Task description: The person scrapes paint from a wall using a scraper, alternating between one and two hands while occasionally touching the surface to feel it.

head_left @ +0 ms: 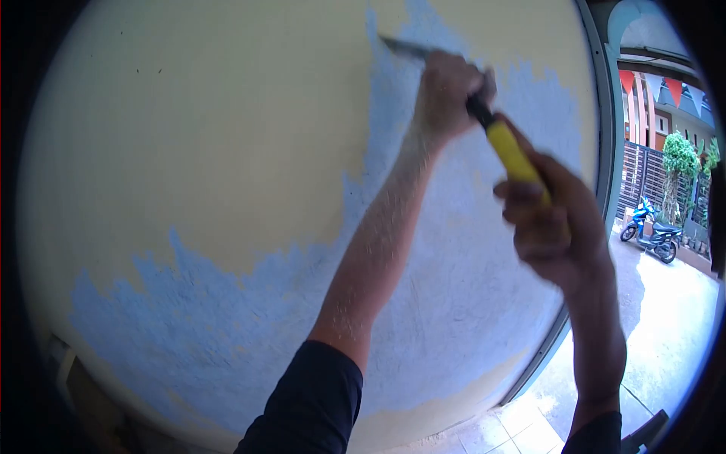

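A wall with cream paint shows a bluish-grey bared area with ragged edges. My left hand is closed round a scraper, whose blade points up and left against the wall at the edge of the cream paint. My right hand grips the yellow handle of a tool with a black neck. The far end of that tool is at the back of my left hand; its head is hidden or too blurred to tell. Pale dust covers my left forearm.
A door frame edges the wall on the right. Beyond it are a blue motorcycle, a bush, a dark fence and red and white pennants. Floor tiles lie below the wall.
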`<state>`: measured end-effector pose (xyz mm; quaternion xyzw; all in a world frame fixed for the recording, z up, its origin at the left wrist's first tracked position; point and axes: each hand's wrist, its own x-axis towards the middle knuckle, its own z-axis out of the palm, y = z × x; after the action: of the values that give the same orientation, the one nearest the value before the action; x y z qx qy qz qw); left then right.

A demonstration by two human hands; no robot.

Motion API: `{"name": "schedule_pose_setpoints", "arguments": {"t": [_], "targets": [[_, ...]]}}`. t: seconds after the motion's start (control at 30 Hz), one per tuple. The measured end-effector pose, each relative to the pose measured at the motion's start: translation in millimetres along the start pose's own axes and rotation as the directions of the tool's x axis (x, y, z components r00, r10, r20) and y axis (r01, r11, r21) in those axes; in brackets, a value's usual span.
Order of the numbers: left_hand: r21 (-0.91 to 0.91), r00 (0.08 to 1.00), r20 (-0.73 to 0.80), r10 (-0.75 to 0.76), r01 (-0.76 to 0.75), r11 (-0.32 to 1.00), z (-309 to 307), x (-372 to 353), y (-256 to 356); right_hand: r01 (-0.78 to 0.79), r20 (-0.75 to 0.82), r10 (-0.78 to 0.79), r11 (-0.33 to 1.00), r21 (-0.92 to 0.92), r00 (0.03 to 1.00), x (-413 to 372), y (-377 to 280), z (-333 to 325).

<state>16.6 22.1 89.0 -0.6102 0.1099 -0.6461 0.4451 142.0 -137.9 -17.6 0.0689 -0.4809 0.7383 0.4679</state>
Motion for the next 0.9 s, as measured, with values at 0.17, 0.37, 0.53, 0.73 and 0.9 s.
{"name": "schedule_pose_setpoints", "arguments": {"t": [0.17,0.37,0.53,0.73,0.9], "targets": [[0.044,0.999,0.019,-0.028,0.027,0.999,10,24,-22,0.014,-0.018,-0.016,0.996,-0.086,1.0,19,-26,9],[-0.008,0.997,0.001,-0.071,0.071,0.997,1,0,8,0.013,-0.027,-0.015,0.999,-0.041,1.0,-5,-5,-3],[0.066,1.0,-0.005,-0.012,0.012,0.998,19,22,-17,-0.084,0.022,0.086,0.995,-0.044,0.996,16,-45,-2],[0.014,0.997,-0.023,-0.074,0.074,0.997,12,-5,19,0.014,-0.015,-0.014,0.999,-0.041,1.0,-13,-15,-8],[-0.004,0.998,-0.059,-0.01,0.01,1.0,23,27,-24,-0.048,0.062,0.051,0.998,-0.042,0.997,21,-40,7]]}}
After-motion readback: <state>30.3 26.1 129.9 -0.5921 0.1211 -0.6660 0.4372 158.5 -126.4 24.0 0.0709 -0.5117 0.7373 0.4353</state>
